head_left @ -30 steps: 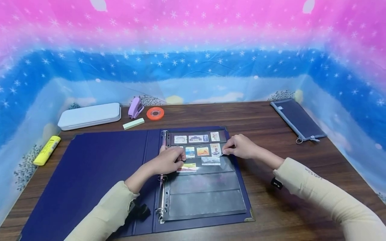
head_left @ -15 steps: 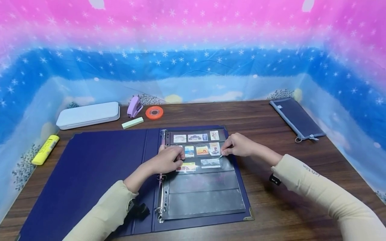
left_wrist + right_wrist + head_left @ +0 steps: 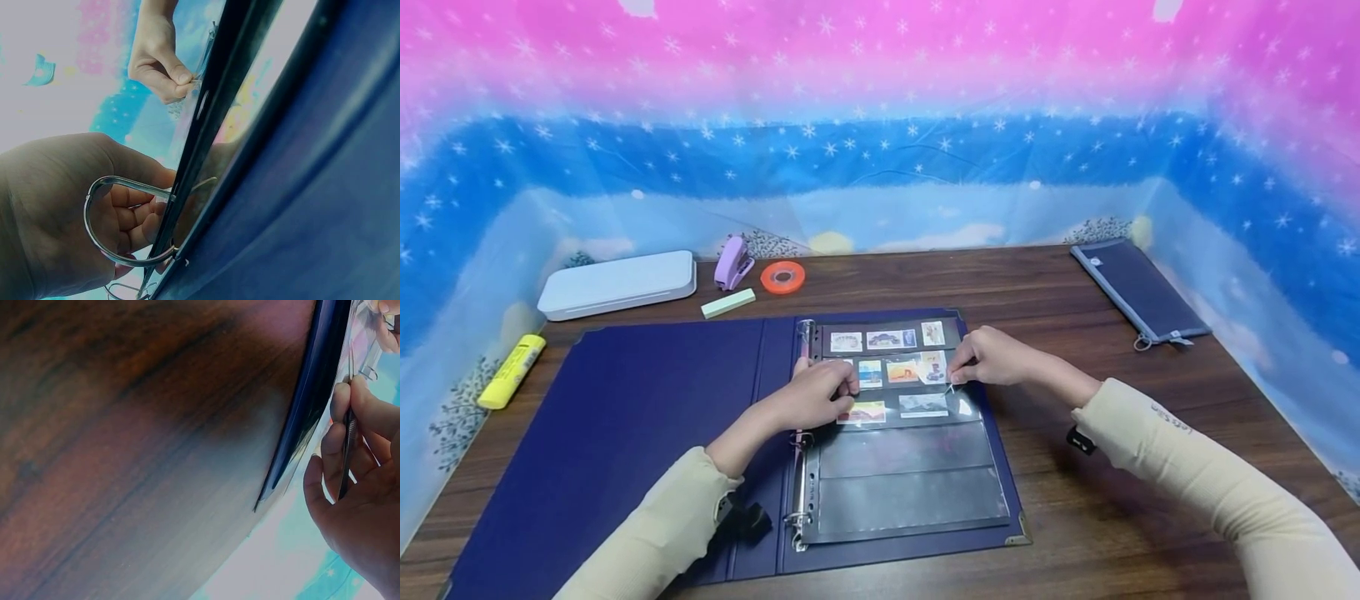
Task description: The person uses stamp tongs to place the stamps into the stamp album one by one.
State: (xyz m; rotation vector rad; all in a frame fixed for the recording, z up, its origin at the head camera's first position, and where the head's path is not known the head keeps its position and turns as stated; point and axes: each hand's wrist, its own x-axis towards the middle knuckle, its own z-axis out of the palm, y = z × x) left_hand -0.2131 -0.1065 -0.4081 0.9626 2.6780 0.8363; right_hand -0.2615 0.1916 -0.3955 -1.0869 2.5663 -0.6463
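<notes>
A dark blue ring binder (image 3: 655,417) lies spread on the table, with a black pocket page (image 3: 913,500) on its right side. Several stamps fill the page's upper rows. A grey landscape stamp (image 3: 923,406) and a yellow-red stamp (image 3: 865,412) sit in the third row. My right hand (image 3: 997,357) pinches metal tweezers (image 3: 348,437) at the page's right edge, tips down by the grey stamp. My left hand (image 3: 811,395) rests over the page's left part, beside a metal ring (image 3: 92,219); its bent fingers touch the page, and I cannot tell whether they pinch the pocket film.
Behind the binder are a white case (image 3: 617,286), a purple stapler (image 3: 733,263), a pale green strip (image 3: 727,303) and an orange tape roll (image 3: 782,277). A yellow glue stick (image 3: 512,372) lies at left, a dark zip pouch (image 3: 1142,292) at back right.
The grey stamp has slid slightly down, away from the row above, and lies flatter in the third row. The right hand stays by the page's edge with the tweezers; the left hand barely moves.
</notes>
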